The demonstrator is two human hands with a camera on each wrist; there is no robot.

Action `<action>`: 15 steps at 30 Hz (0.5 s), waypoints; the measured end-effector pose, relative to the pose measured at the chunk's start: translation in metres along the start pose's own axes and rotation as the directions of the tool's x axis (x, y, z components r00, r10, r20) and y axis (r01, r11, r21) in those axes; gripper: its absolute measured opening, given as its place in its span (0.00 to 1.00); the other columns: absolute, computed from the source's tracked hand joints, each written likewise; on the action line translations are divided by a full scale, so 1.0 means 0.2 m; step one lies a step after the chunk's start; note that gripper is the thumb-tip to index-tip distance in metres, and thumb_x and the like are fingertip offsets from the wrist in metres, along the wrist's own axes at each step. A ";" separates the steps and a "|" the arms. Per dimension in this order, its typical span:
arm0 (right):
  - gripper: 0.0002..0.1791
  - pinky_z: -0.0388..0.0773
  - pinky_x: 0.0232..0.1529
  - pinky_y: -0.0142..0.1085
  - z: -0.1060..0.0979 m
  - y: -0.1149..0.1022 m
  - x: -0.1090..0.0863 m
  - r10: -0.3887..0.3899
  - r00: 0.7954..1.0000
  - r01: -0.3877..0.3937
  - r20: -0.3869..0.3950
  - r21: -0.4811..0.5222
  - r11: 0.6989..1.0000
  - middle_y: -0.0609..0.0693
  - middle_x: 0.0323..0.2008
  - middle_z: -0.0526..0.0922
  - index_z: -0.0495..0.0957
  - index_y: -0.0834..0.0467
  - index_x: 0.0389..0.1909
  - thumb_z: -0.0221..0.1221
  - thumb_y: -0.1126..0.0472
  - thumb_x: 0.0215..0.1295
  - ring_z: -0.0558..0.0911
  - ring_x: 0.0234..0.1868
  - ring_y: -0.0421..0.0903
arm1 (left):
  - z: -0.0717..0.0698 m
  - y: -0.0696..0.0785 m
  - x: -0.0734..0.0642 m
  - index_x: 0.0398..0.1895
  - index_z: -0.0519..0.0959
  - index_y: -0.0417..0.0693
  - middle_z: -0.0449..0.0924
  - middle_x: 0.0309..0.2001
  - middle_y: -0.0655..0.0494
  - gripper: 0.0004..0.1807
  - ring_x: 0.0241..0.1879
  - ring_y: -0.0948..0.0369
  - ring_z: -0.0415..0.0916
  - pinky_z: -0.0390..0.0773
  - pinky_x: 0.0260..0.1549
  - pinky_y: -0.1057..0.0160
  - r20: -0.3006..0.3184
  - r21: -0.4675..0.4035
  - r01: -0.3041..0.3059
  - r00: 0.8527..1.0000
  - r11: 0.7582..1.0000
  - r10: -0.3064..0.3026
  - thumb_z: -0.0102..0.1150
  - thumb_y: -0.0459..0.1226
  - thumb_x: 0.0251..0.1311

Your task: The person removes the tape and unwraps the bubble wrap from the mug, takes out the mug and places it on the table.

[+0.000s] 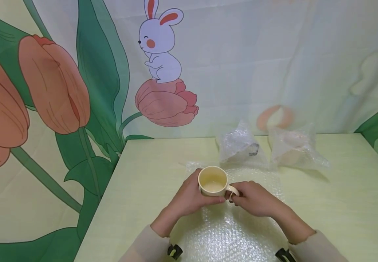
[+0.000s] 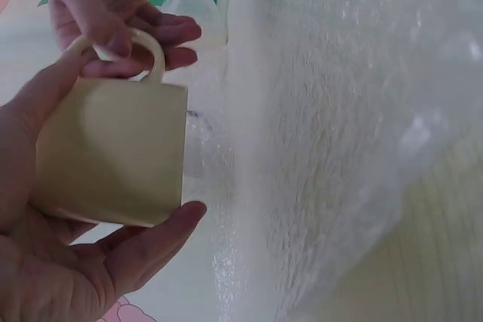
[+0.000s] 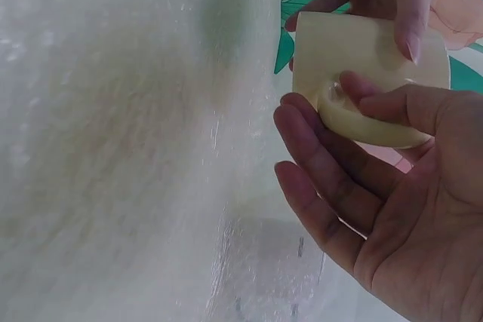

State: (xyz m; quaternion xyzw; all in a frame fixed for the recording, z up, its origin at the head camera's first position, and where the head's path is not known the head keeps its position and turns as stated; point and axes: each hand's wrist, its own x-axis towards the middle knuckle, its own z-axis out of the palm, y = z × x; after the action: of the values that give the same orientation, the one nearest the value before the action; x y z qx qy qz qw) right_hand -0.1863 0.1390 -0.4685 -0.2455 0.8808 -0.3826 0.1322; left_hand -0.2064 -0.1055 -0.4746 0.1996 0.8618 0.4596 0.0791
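A pale yellow mug (image 1: pixel 213 181) is held upright over a sheet of bubble wrap (image 1: pixel 231 236), its inside bare in the head view. My left hand (image 1: pixel 190 194) grips the mug's body from the left, thumb across the near side. In the left wrist view, the fingers of that hand curl round the mug (image 2: pixel 113 152) near its base. My right hand (image 1: pixel 254 198) pinches the handle (image 1: pixel 233 191) on the right side. The right wrist view has the thumb through the handle (image 3: pixel 370 126) and the other fingers spread below it.
Two bundles in bubble wrap stand at the table's back: one (image 1: pixel 239 145) with a dark mark, another (image 1: pixel 295 147) to its right. The bubble wrap sheet reaches from them to the near edge of the pale table (image 1: pixel 136 182). A printed rabbit-and-tulip cloth (image 1: pixel 225 72) hangs behind.
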 end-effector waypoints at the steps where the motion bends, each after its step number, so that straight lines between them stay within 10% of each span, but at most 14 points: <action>1: 0.09 0.73 0.27 0.32 0.00 -0.01 0.01 0.008 1.000 -0.008 -0.005 -0.006 1.000 0.44 0.32 0.86 0.83 0.52 0.39 0.54 0.64 0.75 0.78 0.26 0.38 | 0.00 0.00 0.00 0.66 0.70 0.58 0.79 0.56 0.62 0.49 0.55 0.62 0.78 0.78 0.55 0.54 -0.023 0.004 0.012 1.000 1.000 -0.012 0.84 0.58 0.41; 15: 0.07 0.75 0.27 0.36 0.02 0.00 0.19 0.101 0.990 -0.092 -0.100 0.090 0.992 0.52 0.36 0.87 0.82 0.52 0.42 0.54 0.61 0.76 0.85 0.34 0.46 | -0.04 -0.04 0.02 0.66 0.67 0.53 0.80 0.57 0.57 0.50 0.56 0.57 0.79 0.79 0.54 0.49 -0.223 0.026 0.138 0.966 0.990 -0.129 0.82 0.60 0.43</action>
State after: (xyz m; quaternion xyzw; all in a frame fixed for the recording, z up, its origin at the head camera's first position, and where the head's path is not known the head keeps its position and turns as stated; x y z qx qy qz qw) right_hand -0.2171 0.1152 -0.4730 -0.1766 0.8803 -0.4251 0.1147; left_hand -0.2153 -0.1132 -0.4767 0.0904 0.8860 0.4547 0.0094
